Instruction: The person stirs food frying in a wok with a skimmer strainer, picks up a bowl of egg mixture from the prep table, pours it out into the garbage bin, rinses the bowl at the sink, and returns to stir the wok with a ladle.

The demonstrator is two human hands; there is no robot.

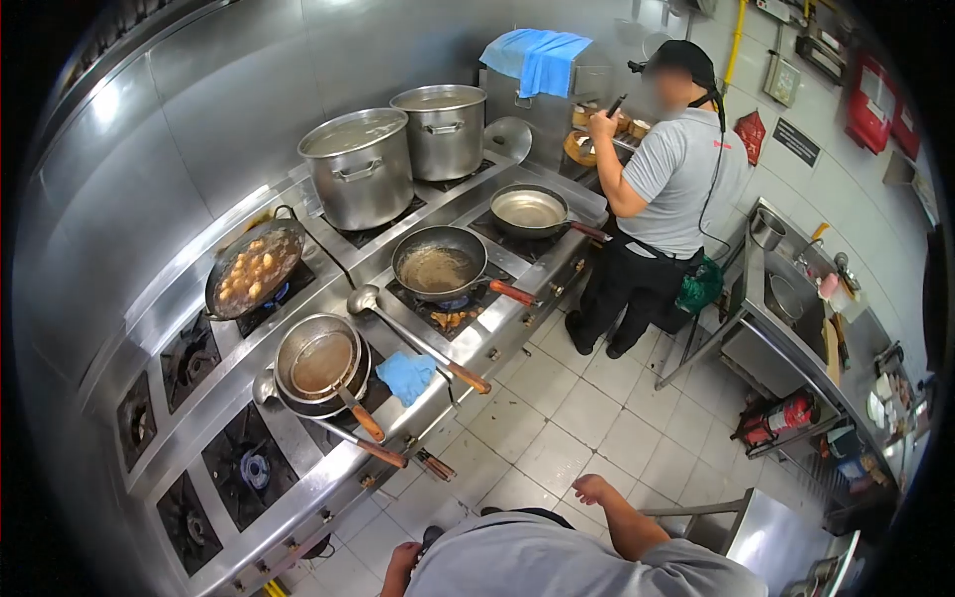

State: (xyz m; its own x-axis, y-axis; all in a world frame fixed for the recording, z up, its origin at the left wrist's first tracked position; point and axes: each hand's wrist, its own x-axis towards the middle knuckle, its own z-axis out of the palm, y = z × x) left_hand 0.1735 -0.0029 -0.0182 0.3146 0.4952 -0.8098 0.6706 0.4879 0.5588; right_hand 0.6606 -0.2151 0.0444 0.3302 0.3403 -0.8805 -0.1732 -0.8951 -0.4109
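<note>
At the bottom, my left hand (401, 559) hangs beside my body near the stove front; its fingers are too small and partly hidden to read. My right hand (589, 490) is held out over the tiled floor, fingers loosely bent and apart, nothing visible in it. Neither touches the stove. Nearest on the stove are a strainer (318, 360) resting over a pan, a ladle (365, 299) with a wooden handle, and a blue cloth (406, 376). A dark wok (438, 264) sits on a burner behind them.
Round pieces cook in a tilted wok (255, 269) over a flame. Two big pots (360, 184) stand at the back, and another pan (528, 211) near a co-worker (671, 174) holding a dark object. A steel sink counter (796, 328) runs along the right; a steel table (776, 542) is lower right.
</note>
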